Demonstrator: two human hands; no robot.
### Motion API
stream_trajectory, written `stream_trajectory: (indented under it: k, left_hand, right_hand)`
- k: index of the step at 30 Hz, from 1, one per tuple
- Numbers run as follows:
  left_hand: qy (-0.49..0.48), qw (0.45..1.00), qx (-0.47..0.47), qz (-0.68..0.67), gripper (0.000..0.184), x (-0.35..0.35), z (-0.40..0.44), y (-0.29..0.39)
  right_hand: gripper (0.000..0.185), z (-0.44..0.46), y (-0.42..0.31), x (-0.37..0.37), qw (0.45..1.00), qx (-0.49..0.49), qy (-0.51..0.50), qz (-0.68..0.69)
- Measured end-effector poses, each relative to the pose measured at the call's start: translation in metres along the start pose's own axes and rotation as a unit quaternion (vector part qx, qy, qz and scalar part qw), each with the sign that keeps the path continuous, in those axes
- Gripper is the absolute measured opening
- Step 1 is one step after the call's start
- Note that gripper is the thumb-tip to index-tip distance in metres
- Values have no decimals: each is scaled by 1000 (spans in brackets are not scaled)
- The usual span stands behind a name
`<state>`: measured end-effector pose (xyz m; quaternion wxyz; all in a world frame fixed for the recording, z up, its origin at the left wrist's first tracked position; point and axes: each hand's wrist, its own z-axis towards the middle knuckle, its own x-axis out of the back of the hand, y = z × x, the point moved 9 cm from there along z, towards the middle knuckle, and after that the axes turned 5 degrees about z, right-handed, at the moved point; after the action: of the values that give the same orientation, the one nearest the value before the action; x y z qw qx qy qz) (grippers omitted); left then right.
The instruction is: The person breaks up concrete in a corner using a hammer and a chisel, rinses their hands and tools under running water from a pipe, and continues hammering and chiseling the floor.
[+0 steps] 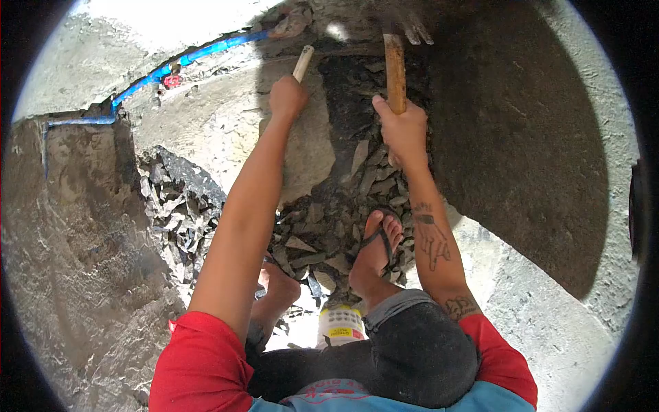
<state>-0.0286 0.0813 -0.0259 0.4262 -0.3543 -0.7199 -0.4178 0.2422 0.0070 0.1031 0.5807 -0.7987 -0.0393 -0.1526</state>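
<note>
My left hand [287, 98] is closed around a pale rod [303, 63] whose round end points up and away from me. The rod's other end is hidden beneath the hand. My right hand [405, 134] grips the wooden handle of a hammer [395, 72]. The hammer's head, at the top of the view, is dark and blurred, so its shape is unclear. Below and between my hands lie broken grey chips [312, 226] on dark ground. A pale slab of floor [298, 147] is under my left forearm.
A blue pipe [199, 53] with a red valve handle [171, 81] runs along the wall at upper left. More rubble [171, 206] is heaped at left. My sandalled foot [376, 247] stands among the chips. A white bucket [341, 323] with a yellow label sits between my legs.
</note>
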Motion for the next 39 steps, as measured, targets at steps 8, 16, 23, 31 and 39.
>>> stream_trajectory:
  k: [8, 16, 23, 31, 39]
  left_hand:
    - [45, 998, -33, 18, 23, -14, 10, -2]
    - [37, 999, -14, 32, 23, 7, 11, 5]
    - [111, 992, -47, 40, 22, -9, 12, 4]
    - [58, 992, -74, 88, 18, 14, 9, 23]
    - [1, 990, -139, 13, 19, 8, -5, 77]
  right_hand:
    - [33, 19, 6, -60, 995, 92, -28, -6]
    - [34, 30, 10, -70, 977, -14, -76, -198]
    - [36, 24, -63, -39, 992, 126, 13, -4]
    - [33, 39, 69, -89, 968, -73, -86, -224]
    - [33, 8, 38, -15, 994, -26, -7, -106]
